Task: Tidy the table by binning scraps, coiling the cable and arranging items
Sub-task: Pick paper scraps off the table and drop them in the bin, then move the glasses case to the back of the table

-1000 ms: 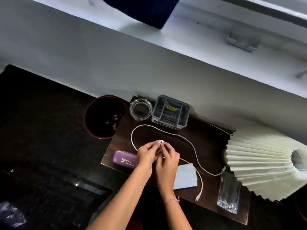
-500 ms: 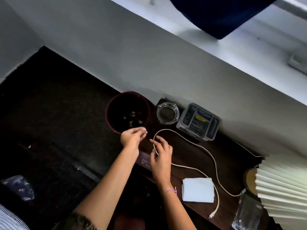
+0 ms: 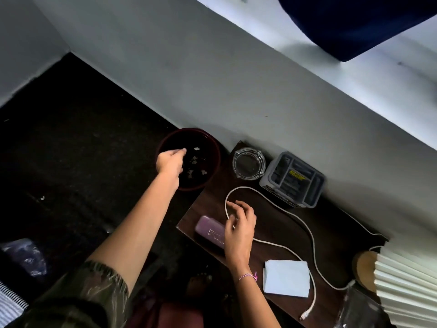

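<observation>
A dark red round bin [image 3: 217,159] stands on the floor left of the small dark wooden table [image 3: 279,230], with several white paper scraps [image 3: 194,160] inside. My left hand [image 3: 170,163] hangs over the bin's left side with its fingertips drawn together; whether a scrap is still between them is hidden. A white cable [image 3: 285,209] snakes uncoiled across the table, its plug near the front edge. My right hand [image 3: 239,224] hovers over the cable's left loop, fingers spread and holding nothing. A purple case [image 3: 207,230] lies just left of that hand.
A glass ashtray [image 3: 248,163] and a grey compartment organizer [image 3: 293,179] stand along the wall. A white folded napkin [image 3: 286,278], a glass tumbler [image 3: 359,308] and a pleated lamp shade [image 3: 406,287] fill the table's right end. A white scrap [image 3: 42,198] lies on the dark floor.
My left hand has carried a small white scrap from the table leftward to above the bin. My right hand stayed over the cable and opened its fingers. The view swung left.
</observation>
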Demonstrator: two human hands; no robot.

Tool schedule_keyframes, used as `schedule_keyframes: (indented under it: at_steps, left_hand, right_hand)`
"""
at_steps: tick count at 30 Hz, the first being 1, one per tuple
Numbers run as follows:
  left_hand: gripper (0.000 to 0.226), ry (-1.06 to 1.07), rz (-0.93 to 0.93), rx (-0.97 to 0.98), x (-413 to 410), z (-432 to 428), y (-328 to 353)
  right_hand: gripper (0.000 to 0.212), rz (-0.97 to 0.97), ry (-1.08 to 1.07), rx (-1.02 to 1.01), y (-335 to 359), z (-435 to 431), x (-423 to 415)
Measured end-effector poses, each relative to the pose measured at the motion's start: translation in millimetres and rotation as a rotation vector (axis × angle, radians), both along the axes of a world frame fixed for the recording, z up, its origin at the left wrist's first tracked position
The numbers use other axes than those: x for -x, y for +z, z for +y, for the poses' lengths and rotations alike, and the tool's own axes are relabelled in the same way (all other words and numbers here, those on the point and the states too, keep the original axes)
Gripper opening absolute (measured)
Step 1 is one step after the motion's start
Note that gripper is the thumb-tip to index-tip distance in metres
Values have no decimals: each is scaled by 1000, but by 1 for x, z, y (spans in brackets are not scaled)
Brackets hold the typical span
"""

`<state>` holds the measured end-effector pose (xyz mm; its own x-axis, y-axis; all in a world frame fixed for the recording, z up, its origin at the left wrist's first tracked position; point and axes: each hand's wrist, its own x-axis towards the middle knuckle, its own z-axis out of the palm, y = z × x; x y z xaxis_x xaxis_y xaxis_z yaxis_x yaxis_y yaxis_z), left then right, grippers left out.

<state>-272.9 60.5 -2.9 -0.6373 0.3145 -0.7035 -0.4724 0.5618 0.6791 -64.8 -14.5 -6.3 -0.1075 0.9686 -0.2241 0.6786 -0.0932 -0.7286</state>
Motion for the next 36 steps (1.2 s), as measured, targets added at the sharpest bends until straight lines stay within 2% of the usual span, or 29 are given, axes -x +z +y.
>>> schedule_keyframes:
  at_steps: [4,8,10,22,25,36]
  left_hand:
    - [23,-99,13,107,-27,-46,-21]
    - [18,-368,199,257,-65,-93,-27]
    - [19,-432,276,300,-77,-106,-25]
    - [25,-541,337,414,-99,-112,-18]
    - [23,-555,352,448,-106,-113,-16]
    - [23,-474,487,354,-126,-121,3]
  right_hand:
    - [31,0,-168,8,-2,-7,-12]
    - [26,-26,-271,86,-4,-18,-32]
    - [25,-49,-312,133,-7,-25,-43]
    - [32,13,-557,412,-15,-48,-68]
    - [30,26,-553,444,-16,-51,-70]
    - [25,78,-471,361,-4,-57,-70]
